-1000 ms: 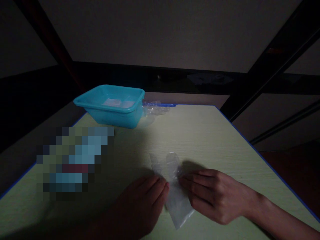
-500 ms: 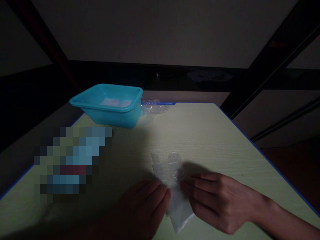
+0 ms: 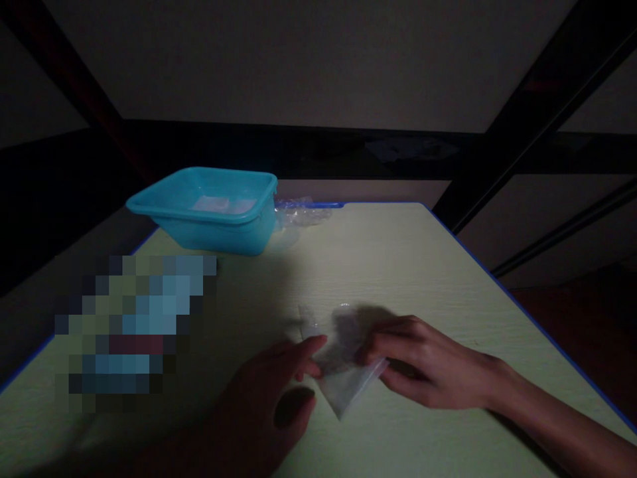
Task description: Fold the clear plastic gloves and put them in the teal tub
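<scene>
A small clear plastic bag (image 3: 342,388) lies at the front middle of the table, its near end lifted and bent into a point. My right hand (image 3: 418,362) grips the bag's right edge between thumb and fingers. On the other side, my left hand (image 3: 279,382) is open, thumb well apart from the fingers. Its fingertips are at the bag's left edge; whether they touch it I cannot tell. Beyond the hands, the bag's far end spreads into two clear flaps on the tabletop.
A turquoise plastic basin (image 3: 219,229) with pale pieces inside stands at the table's back left. Crumpled clear plastic (image 3: 303,214) lies beside it. A pixelated, bluish object (image 3: 159,312) is on the left. The pale table (image 3: 388,259) has a blue edge.
My left hand has opened, its thumb moving away from the bag. My right hand has shifted its hold, and the bag's near end has folded upward.
</scene>
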A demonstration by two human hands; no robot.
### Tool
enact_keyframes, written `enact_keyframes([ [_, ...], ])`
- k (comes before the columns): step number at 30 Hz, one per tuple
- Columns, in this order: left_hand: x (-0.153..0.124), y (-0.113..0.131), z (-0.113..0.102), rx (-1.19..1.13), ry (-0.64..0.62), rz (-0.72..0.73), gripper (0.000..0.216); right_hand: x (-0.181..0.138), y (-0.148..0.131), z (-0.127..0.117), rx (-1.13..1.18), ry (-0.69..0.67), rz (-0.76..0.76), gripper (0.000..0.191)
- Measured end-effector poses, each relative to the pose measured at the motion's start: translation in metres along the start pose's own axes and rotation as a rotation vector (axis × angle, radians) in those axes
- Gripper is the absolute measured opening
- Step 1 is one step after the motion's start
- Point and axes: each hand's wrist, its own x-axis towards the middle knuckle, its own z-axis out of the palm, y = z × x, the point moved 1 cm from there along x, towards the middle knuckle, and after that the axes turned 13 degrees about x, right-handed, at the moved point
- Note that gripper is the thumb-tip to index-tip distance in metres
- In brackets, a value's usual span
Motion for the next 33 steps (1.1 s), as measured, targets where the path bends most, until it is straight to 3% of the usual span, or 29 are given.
enact_keyframes([
  [6, -0.002, -0.005, 0.004, -0.23, -0.165, -0.279, 0.057, 0.01, 0.009, 0.0, 0.359, 0.102, 0.277, 0.009],
  [12, 0.007, -0.004, -0.003, -0.291, -0.252, -0.344, 0.058, 0.026, 0.021, 0.002, 0.607, 0.12, 0.407, 0.008],
  [26, 0.019, -0.009, -0.007, -0.287, -0.189, -0.226, 0.046, 0.037, 0.025, 0.006, 0.627, 0.228, 0.424, 0.009],
  [33, 0.021, -0.01, -0.007, -0.268, -0.197, -0.162, 0.042, 0.037, 0.022, 0.01, 0.455, 0.266, 0.345, 0.008],
])
